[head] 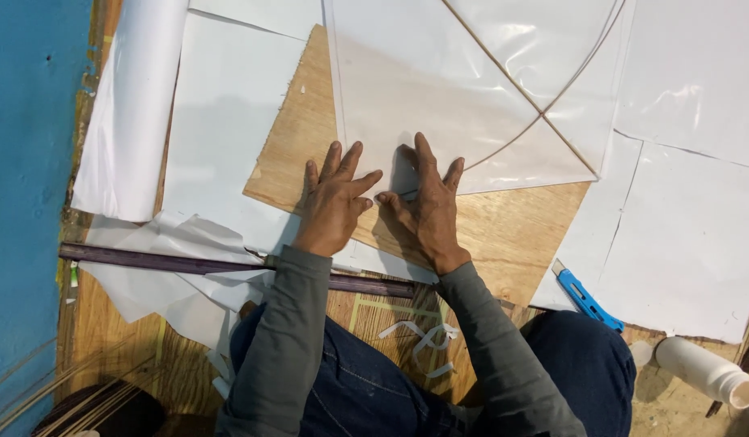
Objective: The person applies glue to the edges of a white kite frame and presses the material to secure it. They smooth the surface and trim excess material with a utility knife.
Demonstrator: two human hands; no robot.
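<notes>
Plastic sheet (439,89), thin and see-through white, is lying on a plywood board (504,235) in front of us, with two thin sticks (520,93) crossing over it, one straight and one bowed. We are pressing its lower corner down with both hands side by side, thumbs almost meeting. Our left hand (335,202) is lying flat with the fingers spread and pointing away from us, the palm on the board and the fingertips reaching onto the edge of the sheet; it is gripping nothing. Our right hand (427,206) is also open and flat, fingers fanned out on the sheet's corner, closing on nothing. Grey sleeves are covering both our forearms, and our knees in blue jeans are showing below.

More white sheets (229,121) are lying under and around the board, and a white roll (135,97) is resting along the left, next to a blue surface (26,162). A long dark bar (172,261) is running across near our left wrist, over some crumpled white paper (160,267). A blue utility knife (585,295) is lying just beside the board's right corner, near our right knee, and a white bottle (706,371) is lying on its side further right. White scraps (427,340) are sitting between our knees.
</notes>
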